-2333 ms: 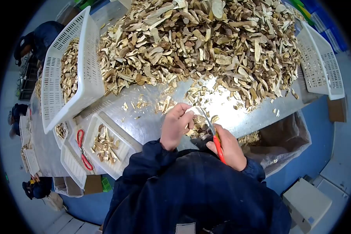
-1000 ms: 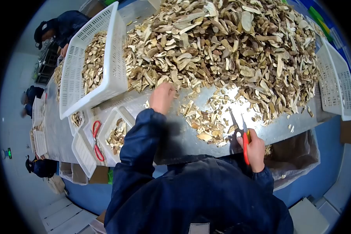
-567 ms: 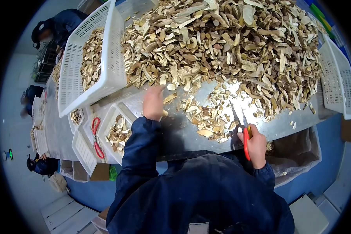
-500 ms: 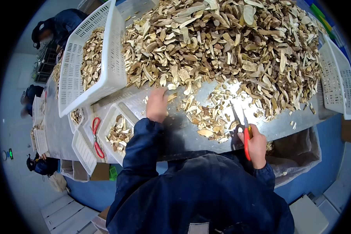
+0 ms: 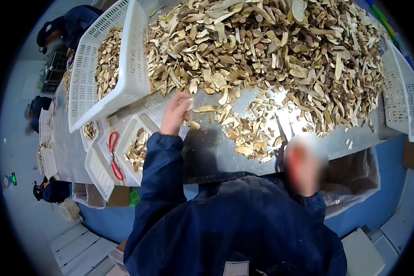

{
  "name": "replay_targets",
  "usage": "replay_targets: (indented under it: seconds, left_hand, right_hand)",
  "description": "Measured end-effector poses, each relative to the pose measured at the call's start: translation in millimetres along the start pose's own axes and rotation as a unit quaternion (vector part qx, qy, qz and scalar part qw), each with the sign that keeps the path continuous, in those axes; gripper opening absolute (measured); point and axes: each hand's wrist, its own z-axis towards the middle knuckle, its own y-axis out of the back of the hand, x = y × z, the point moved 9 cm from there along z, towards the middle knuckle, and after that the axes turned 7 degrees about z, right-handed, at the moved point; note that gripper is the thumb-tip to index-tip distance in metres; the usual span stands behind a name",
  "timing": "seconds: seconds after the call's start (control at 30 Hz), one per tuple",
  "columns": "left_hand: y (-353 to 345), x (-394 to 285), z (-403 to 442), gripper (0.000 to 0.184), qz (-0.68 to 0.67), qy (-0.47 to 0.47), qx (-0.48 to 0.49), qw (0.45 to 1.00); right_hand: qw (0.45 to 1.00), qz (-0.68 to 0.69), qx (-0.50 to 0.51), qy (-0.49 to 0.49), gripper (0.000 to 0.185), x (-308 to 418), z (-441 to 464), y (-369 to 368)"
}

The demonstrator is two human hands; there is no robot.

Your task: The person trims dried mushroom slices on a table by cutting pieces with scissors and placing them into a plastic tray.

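My left hand (image 5: 174,115) is just above the metal table, fingers curled, with a small pale mushroom slice (image 5: 190,104) at the fingertips. Beside it on the metal lie a longer slice (image 5: 205,109) and a small piece (image 5: 194,125). My right hand (image 5: 305,168) is blurred; it grips red-handled scissors (image 5: 285,128), whose blades point away from me over the table. Left of the blades is a scatter of small mushroom bits (image 5: 249,133). Beyond both hands rises a large heap of dried mushroom slices (image 5: 262,50).
A large white basket (image 5: 135,55) with slices stands tilted at left. Nearer are a small tray (image 5: 119,149) of pieces, a second pair of red-handled scissors (image 5: 113,156) and a white slatted tray (image 5: 99,175). Another basket (image 5: 402,92) is at right; a lined box (image 5: 354,179) sits below the edge. Co-workers are at far left.
My left hand has drawn back left from the heap's edge, and a longer slice now shows beside it. My right hand has shifted slightly, still with the scissors.
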Motion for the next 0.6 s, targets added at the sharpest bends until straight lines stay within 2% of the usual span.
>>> replay_targets:
  seconds: [0.03,0.13,0.23,0.27,0.3,0.37,0.4,0.5,0.53,0.6]
  left_hand:
    - [0.7,0.9,-11.4,0.012,-0.136,0.029,0.020,0.990]
    - [12.5,-3.8,-44.8,0.011,-0.133,0.078,-0.053,0.987]
    - [10.0,8.6,-56.6,0.014,-0.018,0.102,-0.048,0.994]
    - [13.2,12.7,-56.9,0.019,0.090,0.105,-0.061,0.988]
    - [13.7,4.8,-56.9,0.021,0.196,0.047,-0.089,0.975]
    - [0.7,-13.8,-63.6,0.025,0.397,-0.072,-0.139,0.904]
    - [-1.9,-18.6,-66.4,0.034,0.393,-0.041,-0.157,0.905]
    - [-7.1,-19.0,-68.2,0.036,0.305,-0.081,-0.126,0.940]
    - [-12.6,-7.9,-68.1,0.035,0.193,-0.017,-0.058,0.979]
    - [-18.7,-9.0,-74.2,0.032,0.068,0.053,-0.019,0.996]
  right_hand:
    - [1.000,-0.005,-0.009,0.010,0.042,3.5,0.0,2.0]
    - [1.000,-0.011,-0.015,0.015,0.041,3.1,1.3,-0.7]
    - [1.000,-0.001,-0.012,0.011,0.041,-4.7,1.1,-5.4]
    - [1.000,-0.003,-0.011,0.013,0.041,-6.3,0.3,-5.7]
    - [1.000,-0.005,-0.011,0.015,0.041,-1.8,1.2,-4.3]
    - [1.000,-0.020,0.006,0.003,0.038,4.4,2.0,-1.1]
    - [0.999,-0.026,0.021,-0.014,0.035,8.5,3.1,0.3]
    - [0.993,-0.034,0.080,-0.085,0.023,8.8,2.5,-2.3]
    - [0.993,-0.037,0.078,-0.078,0.023,7.9,2.4,-3.7]
    - [0.994,-0.041,0.078,-0.069,0.022,2.9,1.8,-8.3]
